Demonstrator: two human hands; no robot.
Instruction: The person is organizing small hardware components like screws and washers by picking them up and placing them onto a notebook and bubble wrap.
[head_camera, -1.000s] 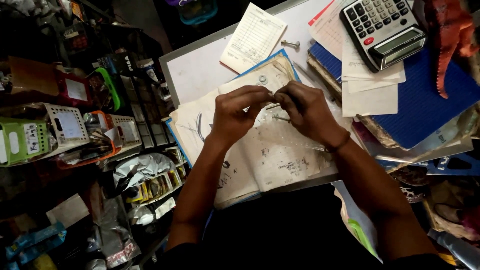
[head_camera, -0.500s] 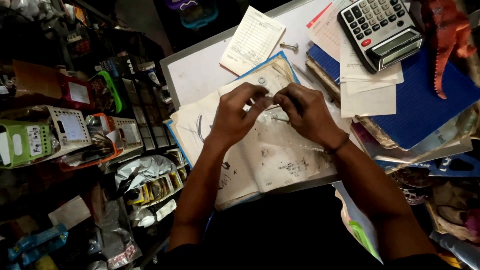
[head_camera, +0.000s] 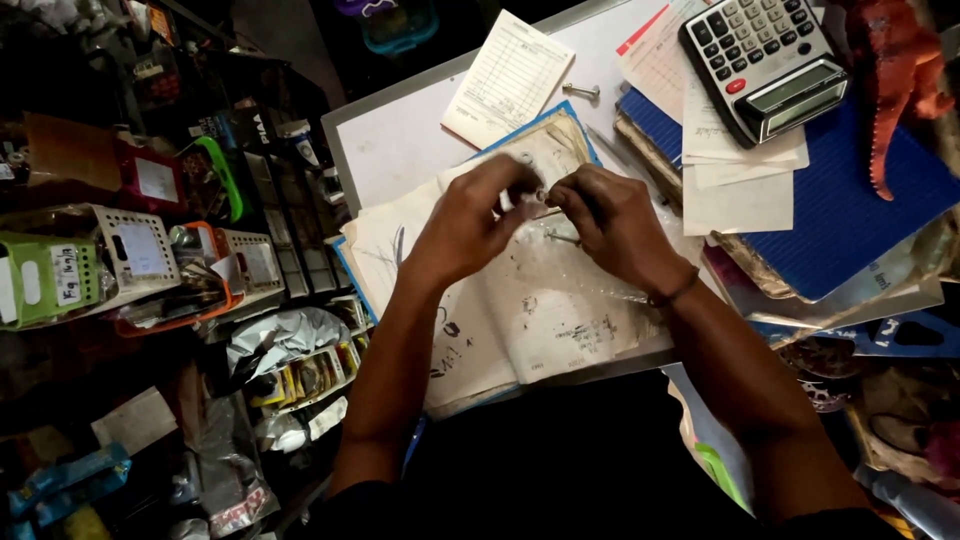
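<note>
My left hand (head_camera: 468, 225) and my right hand (head_camera: 615, 222) meet fingertip to fingertip over an open, worn notebook (head_camera: 530, 320). Together they pinch a small silvery metal part (head_camera: 524, 195), mostly hidden by the fingers. Just under my right thumb a small bolt (head_camera: 562, 238) lies on the page, on what looks like a clear plastic bag (head_camera: 590, 275). Another bolt (head_camera: 581, 92) lies on the white desk top (head_camera: 400, 150) beyond the notebook.
A calculator (head_camera: 765, 62) sits on stacked papers and a blue folder (head_camera: 850, 200) at the right, by an orange toy figure (head_camera: 895, 70). A printed slip (head_camera: 508, 78) lies at the back. Shelves of small boxes and packets (head_camera: 150, 260) crowd the left.
Both hands stay together over the notebook. The fingers have shifted slightly around the small metal part.
</note>
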